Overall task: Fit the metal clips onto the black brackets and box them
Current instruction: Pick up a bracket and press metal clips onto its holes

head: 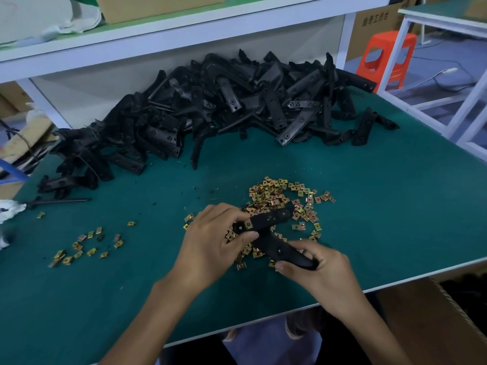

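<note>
The left hand's fingers curl over one end of the held bracket, so whether a clip is seated there is hard to make out; the right hand wraps and hides the other end. A cardboard box, at 4 o'clock from the hands, is cut off by the frame. The table's near edge passes under both forearms, with bare mat at 8 o'clock. The bracket hovers over the clip pile; the bracket heap lies at 12 o'clock
</note>
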{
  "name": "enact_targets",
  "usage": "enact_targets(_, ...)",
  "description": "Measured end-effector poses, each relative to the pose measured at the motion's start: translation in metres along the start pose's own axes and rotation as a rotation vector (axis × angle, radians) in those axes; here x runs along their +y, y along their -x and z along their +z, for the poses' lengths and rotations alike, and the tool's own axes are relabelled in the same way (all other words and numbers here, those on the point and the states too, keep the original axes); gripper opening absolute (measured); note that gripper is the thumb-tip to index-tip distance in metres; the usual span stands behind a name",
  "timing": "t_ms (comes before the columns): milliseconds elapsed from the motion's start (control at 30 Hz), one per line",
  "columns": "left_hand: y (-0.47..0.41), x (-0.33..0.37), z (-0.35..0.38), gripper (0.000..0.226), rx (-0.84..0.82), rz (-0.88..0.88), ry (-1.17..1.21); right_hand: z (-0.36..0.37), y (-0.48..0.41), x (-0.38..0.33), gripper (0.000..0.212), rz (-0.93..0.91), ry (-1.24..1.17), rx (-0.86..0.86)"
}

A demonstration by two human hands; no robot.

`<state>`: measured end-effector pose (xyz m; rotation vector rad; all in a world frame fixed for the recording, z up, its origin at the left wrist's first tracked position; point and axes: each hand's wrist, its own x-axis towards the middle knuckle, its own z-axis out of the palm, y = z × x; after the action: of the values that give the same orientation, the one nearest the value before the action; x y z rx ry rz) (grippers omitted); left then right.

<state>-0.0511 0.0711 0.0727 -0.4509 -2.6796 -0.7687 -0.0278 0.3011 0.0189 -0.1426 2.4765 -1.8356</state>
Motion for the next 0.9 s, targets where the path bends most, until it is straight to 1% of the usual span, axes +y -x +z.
enact_targets(100,-0.008,-0.009,-0.005,0.044,-0.066,-0.129,0.198,0.002,0.000,-0.002,0.030,0.003,-0.097,0.052)
enact_targets(167,-0.018,-0.020,-0.005,0.039,-0.027,-0.246,0.265,0.002,-0.002,-0.001,0.035,0.043,-0.215,0.154)
enact_targets(233,-0.027,-0.033,-0.002,0.025,0.020,-0.326,0.166,0.001,-0.002,-0.001,0.036,0.075,-0.290,0.229)
enact_targets(267,-0.031,-0.039,0.001,0.021,0.001,-0.346,0.089,0.000,-0.001,-0.002,0.037,0.079,-0.299,0.241)
enact_targets(367,-0.039,-0.048,0.014,0.019,-0.197,-0.381,-0.061,0.001,0.001,-0.005,0.038,0.072,-0.256,0.223)
enact_targets(433,-0.041,-0.047,0.024,0.027,-0.276,-0.377,-0.107,0.003,0.001,-0.004,0.037,0.076,-0.224,0.213)
enact_targets(533,-0.043,-0.042,0.034,0.031,-0.228,-0.333,-0.155,0.003,0.000,-0.002,0.042,0.070,-0.205,0.206)
enact_targets(600,-0.045,-0.041,0.037,0.026,-0.190,-0.332,-0.154,0.003,0.000,-0.001,0.043,0.067,-0.201,0.197)
enact_targets(700,-0.048,-0.041,0.038,0.017,-0.189,-0.344,-0.125,0.003,0.001,0.000,0.043,0.064,-0.160,0.177)
enact_targets(767,-0.049,-0.041,0.036,0.011,-0.180,-0.367,-0.080,0.003,0.002,0.000,0.042,0.059,-0.109,0.164)
enact_targets(833,-0.047,-0.041,0.033,0.011,-0.165,-0.406,-0.012,0.003,0.002,-0.001,0.044,0.053,-0.084,0.155)
enact_targets(900,-0.045,-0.041,0.028,0.010,-0.105,-0.428,0.068,0.003,0.002,-0.001,0.046,0.049,-0.073,0.139)
